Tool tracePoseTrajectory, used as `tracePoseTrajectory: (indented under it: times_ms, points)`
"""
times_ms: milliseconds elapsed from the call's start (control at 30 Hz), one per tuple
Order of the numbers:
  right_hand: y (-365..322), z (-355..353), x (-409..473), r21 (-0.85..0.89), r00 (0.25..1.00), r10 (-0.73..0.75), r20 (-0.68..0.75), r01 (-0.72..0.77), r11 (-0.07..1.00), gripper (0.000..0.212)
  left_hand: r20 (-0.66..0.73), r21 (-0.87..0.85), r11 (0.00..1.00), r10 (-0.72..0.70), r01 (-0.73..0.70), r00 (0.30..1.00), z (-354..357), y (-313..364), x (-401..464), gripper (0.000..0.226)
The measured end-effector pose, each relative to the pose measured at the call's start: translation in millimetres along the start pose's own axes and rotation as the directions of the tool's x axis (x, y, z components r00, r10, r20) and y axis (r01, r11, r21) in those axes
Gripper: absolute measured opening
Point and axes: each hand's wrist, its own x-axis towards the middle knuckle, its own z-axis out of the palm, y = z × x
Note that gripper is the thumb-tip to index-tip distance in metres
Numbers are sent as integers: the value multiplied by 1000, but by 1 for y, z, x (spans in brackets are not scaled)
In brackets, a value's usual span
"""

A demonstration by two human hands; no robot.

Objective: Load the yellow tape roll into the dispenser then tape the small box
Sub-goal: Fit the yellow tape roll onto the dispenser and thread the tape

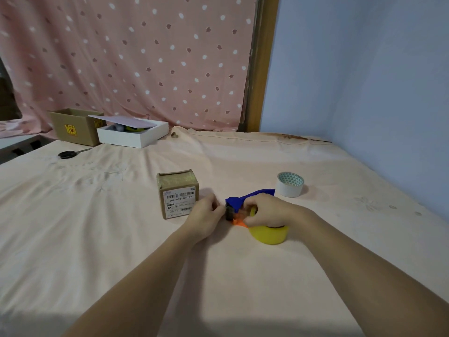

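A blue tape dispenser [239, 200] with an orange front part lies on the peach cloth, and the yellow tape roll [269, 235] sits against its near side. My right hand [267, 211] covers the dispenser body and the roll's top, fingers closed on them. My left hand [207, 216] pinches the dark roller end of the dispenser. The small brown cardboard box [178, 193] with a barcode label stands just left of my left hand, not touched. How the roll sits on the dispenser is hidden by my right hand.
A white tape roll [290, 184] stands to the right behind the dispenser. Black scissors [70, 153] lie far left. An open brown carton [73, 126] and a white box [132, 133] with a loose lid sit at the back left. A blue wall [364, 93] bounds the right side.
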Motion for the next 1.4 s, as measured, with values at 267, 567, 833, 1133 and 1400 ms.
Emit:
tracePoseTrajectory:
  times_ms: [267, 567, 833, 1133, 1400]
  points:
    - [-7, -12, -27, -270, 977, 185, -110, -209, 940, 76, -16, -34, 999, 20, -21, 1000, -3, -6, -1, 21]
    - [19, -15, -34, -215, 993, -76, -85, 57, 975, 106, 5, -91, 996, 22, -22, 1000, -1, -7, -2, 13]
    - [21, -28, -33, -339, 999, 5, -37, -18, 941, 125, 0, -155, 988, -27, 27, 1000, -3, -12, 1, 14]
    - [35, -25, -39, -56, 999, -18, 49, 21, 998, 109, 73, -296, 955, 56, -32, 996, -6, -17, -2, 31]
    - [23, -41, -21, -116, 999, -3, 33, 7, 993, 43, 71, -339, 941, 19, 6, 997, -9, -19, -1, 10]
